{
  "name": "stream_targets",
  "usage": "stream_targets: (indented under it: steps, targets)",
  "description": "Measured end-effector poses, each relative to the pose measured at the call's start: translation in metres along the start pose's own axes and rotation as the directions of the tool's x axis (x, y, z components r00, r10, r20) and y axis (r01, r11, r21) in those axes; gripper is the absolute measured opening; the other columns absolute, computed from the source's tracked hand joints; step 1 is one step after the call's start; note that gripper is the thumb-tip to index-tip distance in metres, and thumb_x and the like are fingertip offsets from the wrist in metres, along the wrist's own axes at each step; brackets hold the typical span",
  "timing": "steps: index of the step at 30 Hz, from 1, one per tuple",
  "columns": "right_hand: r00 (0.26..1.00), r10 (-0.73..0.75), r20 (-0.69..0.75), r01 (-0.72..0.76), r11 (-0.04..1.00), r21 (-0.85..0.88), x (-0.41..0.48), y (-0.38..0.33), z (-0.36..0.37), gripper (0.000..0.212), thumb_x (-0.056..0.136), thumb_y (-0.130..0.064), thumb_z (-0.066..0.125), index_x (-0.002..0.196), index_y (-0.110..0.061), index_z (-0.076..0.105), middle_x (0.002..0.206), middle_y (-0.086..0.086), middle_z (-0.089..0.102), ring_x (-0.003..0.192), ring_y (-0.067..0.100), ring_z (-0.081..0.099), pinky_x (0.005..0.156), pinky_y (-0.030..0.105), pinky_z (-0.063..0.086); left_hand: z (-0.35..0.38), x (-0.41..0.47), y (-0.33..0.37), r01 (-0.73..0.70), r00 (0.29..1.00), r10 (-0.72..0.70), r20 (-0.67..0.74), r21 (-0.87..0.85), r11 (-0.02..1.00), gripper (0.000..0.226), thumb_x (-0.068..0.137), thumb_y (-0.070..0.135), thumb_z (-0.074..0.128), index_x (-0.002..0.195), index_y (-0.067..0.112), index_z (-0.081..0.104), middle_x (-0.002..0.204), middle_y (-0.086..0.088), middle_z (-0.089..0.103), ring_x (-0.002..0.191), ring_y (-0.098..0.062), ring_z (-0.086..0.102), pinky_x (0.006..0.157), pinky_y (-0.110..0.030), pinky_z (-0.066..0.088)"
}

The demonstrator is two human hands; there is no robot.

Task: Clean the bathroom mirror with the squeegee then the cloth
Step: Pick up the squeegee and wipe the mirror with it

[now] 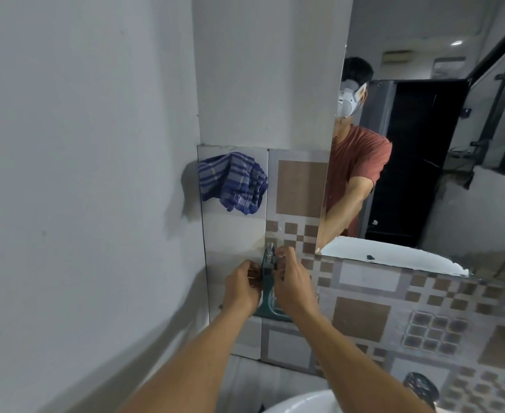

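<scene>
Tiled bathroom wall (302,186) ahead, white sink rim (302,402) at bottom edge. Mirror (424,174) upper right. Blue striped cloth (233,183) hangs bunched on wall, upper left of my hands. I see teal squeegee (267,281) hanging against tile. My left hand (241,286) and right hand (293,283) both on it, fingers curled around handle from either side. Grip tightness: cannot tell.
</scene>
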State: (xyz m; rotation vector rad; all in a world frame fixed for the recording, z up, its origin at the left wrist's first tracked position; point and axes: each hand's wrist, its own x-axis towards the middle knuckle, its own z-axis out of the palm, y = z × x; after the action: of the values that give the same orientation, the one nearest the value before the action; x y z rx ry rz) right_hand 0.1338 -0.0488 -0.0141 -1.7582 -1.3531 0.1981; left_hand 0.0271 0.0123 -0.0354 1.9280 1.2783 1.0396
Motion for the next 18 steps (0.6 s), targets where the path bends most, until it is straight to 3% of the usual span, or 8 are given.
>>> stream_targets:
  steps: [4, 8, 12, 16, 18]
  targets:
    - [0.999, -0.026, -0.021, 0.028, 0.996, 0.086, -0.001, -0.001, -0.002, 0.044, 0.099, -0.001, 0.055, 0.134, -0.025, 0.042, 0.108, 0.003, 0.065, 0.086, 0.013, 0.061, 0.064, 0.018, 0.049, 0.001, -0.001, 0.003, 0.082, 0.996, -0.084, -0.008, -0.133, 0.988, 0.023, 0.088, 0.000, 0.066, 0.087, 0.023, 0.063, 0.088, 0.001, 0.070, 0.082, -0.021, 0.068, 0.079, -0.042, 0.061]
    - [0.997, -0.079, -0.019, 0.080, 0.993, 0.090, -0.002, -0.012, -0.015, 0.065, 0.098, 0.004, 0.054, 0.149, -0.034, 0.041, 0.122, 0.003, 0.062, 0.102, 0.015, 0.062, 0.082, 0.020, 0.049, -0.009, -0.008, 0.012, -0.007, 1.000, 0.002, -0.028, -0.187, 0.982, 0.022, 0.090, 0.000, 0.065, 0.100, 0.019, 0.061, 0.095, 0.002, 0.069, 0.087, -0.018, 0.067, 0.080, -0.035, 0.061]
    - [0.996, -0.092, 0.006, 0.091, 0.992, 0.086, -0.002, -0.026, -0.028, 0.070, 0.098, 0.003, 0.054, 0.153, -0.037, 0.037, 0.133, 0.005, 0.062, 0.103, 0.014, 0.066, 0.086, 0.026, 0.056, -0.019, -0.016, 0.023, -0.077, 0.997, 0.070, -0.045, -0.183, 0.980, 0.032, 0.090, -0.002, 0.065, 0.110, 0.022, 0.057, 0.101, 0.002, 0.068, 0.091, -0.012, 0.066, 0.079, -0.025, 0.059]
    - [0.993, -0.110, 0.037, 0.107, 0.991, 0.080, -0.002, -0.033, -0.040, 0.075, 0.099, 0.002, 0.054, 0.154, -0.045, 0.030, 0.114, 0.003, 0.070, 0.090, 0.010, 0.066, 0.087, 0.029, 0.060, -0.026, -0.020, 0.034, -0.124, 0.991, 0.111, -0.075, -0.192, 0.974, 0.038, 0.089, -0.002, 0.067, 0.113, 0.024, 0.057, 0.105, 0.001, 0.068, 0.092, -0.012, 0.066, 0.082, -0.030, 0.061]
    - [0.994, -0.099, 0.047, 0.093, 0.988, 0.120, -0.002, -0.036, -0.048, 0.075, 0.099, 0.001, 0.054, 0.154, -0.044, 0.031, 0.106, 0.000, 0.070, 0.090, 0.008, 0.065, 0.082, 0.020, 0.058, -0.031, -0.023, 0.042, -0.149, 0.988, 0.137, -0.073, -0.203, 0.968, 0.039, 0.087, -0.003, 0.068, 0.113, 0.023, 0.057, 0.105, 0.000, 0.069, 0.093, -0.013, 0.067, 0.081, -0.030, 0.061]
